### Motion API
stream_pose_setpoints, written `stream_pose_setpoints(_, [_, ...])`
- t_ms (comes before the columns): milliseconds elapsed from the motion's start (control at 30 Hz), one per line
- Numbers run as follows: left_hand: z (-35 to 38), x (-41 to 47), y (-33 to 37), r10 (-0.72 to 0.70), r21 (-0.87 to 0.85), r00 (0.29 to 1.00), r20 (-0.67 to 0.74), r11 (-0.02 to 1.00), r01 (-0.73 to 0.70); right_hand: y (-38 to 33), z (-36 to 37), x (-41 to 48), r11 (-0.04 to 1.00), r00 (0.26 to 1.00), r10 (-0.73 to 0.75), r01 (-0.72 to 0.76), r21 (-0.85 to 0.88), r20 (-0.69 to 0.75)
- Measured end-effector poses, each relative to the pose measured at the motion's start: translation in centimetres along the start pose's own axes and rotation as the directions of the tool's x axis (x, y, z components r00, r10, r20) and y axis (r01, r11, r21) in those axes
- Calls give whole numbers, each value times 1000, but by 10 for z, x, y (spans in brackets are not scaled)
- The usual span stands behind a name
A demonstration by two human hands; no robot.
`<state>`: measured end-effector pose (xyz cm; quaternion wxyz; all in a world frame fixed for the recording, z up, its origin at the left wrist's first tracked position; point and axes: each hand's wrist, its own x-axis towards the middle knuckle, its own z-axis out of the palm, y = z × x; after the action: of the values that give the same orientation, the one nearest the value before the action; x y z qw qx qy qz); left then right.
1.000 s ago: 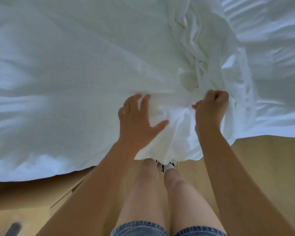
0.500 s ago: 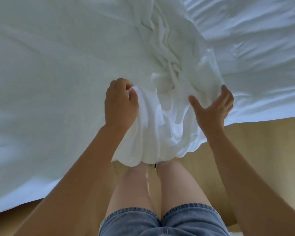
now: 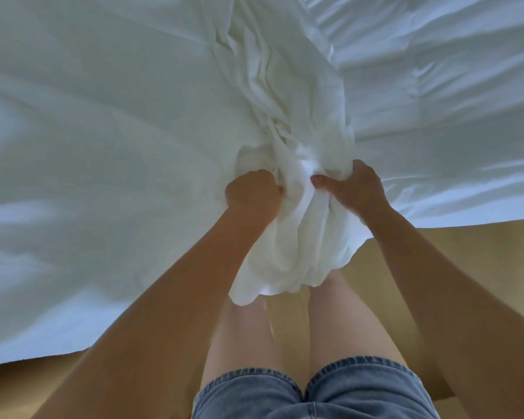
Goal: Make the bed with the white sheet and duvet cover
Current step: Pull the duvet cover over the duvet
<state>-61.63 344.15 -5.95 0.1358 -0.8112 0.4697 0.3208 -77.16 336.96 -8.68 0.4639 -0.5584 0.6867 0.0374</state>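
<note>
A white duvet cover (image 3: 118, 122) spreads across the bed and fills the upper part of the view. Its near edge is gathered into a thick bunch (image 3: 297, 237) that hangs down over my legs. My left hand (image 3: 251, 196) grips the left side of this bunch with a closed fist. My right hand (image 3: 354, 189) grips the right side, thumb pressed into the cloth. A ridge of folds runs from the bunch up toward the top of the view. On the right a flatter white sheet (image 3: 451, 101) lies on the bed, partly under the cover.
I stand at the bed's edge on a light wooden floor (image 3: 466, 261). My bare legs (image 3: 248, 334) and denim shorts (image 3: 315, 391) are directly below the bunched cloth. The cover's edge overhangs the floor at lower left.
My right hand, open half a second ago, has closed on the bunched cloth. Both hands have drawn the fabric together and toward me, and the bunch has grown thicker.
</note>
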Motion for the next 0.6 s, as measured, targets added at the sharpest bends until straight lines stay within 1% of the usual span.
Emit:
stream_pose_setpoints(33, [-1, 3, 6, -25, -48, 998, 54, 998, 28, 4, -3, 3, 1000, 1000, 20, -20, 3, -5])
stream_pose_setpoints(67, [-3, 6, 12, -58, -180, 993, 102, 981, 75, 8, -5, 5, 999, 999, 39, -39, 0, -14])
stream_pose_setpoints(100, [-7, 7, 19, -86, -393, 985, 149, 909, 139, 11, -6, 6, 999, 999, 43, -43, 5, -28])
stream_pose_setpoints(133, [-14, 7, 29, -87, -626, 979, 187, 757, 186, 14, -7, 6, 998, 999, 43, -42, 50, -31])
stream_pose_setpoints(167, [-23, 8, 42, -83, -791, 980, 182, 579, 196, 15, -7, 6, 986, 999, 54, -53, 158, -3])
stream_pose_setpoints(200, [-32, 9, 57, -83, -881, 986, 143, 443, 165, 14, -9, 5, 946, 994, 77, -97, 310, 75])
stream_pose_setpoints(233, [-41, 11, 73, -75, -923, 992, 97, 367, 118, 12, -11, 4, 865, 973, 90, -182, 467, 212])
stream_pose_setpoints(267, [-50, 14, 90, -62, -939, 997, 55, 335, 73, 10, -13, 4, 754, 927, 67, -289, 590, 369])
stream_pose_setpoints(300, [-58, 18, 105, -55, -937, 998, 26, 346, 44, 10, -14, 5, 629, 864, 23, -404, 664, 503])
stream_pose_setpoints(333, [-66, 22, 116, -53, -927, 998, 15, 374, 33, 7, -15, 5, 497, 803, -41, -500, 709, 595])
stream_pose_setpoints(367, [-72, 28, 122, -53, -916, 999, 9, 400, 29, 5, -16, 5, 376, 759, -132, -556, 741, 637])
stream_pose_setpoints(400, [-76, 33, 122, -52, -909, 999, 6, 415, 27, 2, -14, 6, 295, 729, -228, -579, 760, 645])
stream_pose_setpoints(433, [-79, 36, 118, -54, -909, 998, 12, 416, 34, -2, -13, 4, 261, 699, -316, -586, 767, 642])
stream_pose_setpoints(467, [-81, 37, 111, -60, -916, 998, 20, 398, 43, -5, -13, 4, 282, 652, -383, -591, 756, 654])
stream_pose_setpoints(500, [-83, 37, 104, -67, -927, 997, 29, 371, 52, -8, -13, 5, 347, 589, -417, -601, 720, 692])
stream_pose_setpoints(533, [-83, 35, 98, -77, -934, 996, 36, 352, 61, -11, -14, 8, 443, 531, -397, -604, 663, 749])
stream_pose_setpoints(600, [-81, 32, 86, -109, -937, 993, 40, 341, 75, -18, -15, 12, 656, 423, -299, -560, 506, 855])
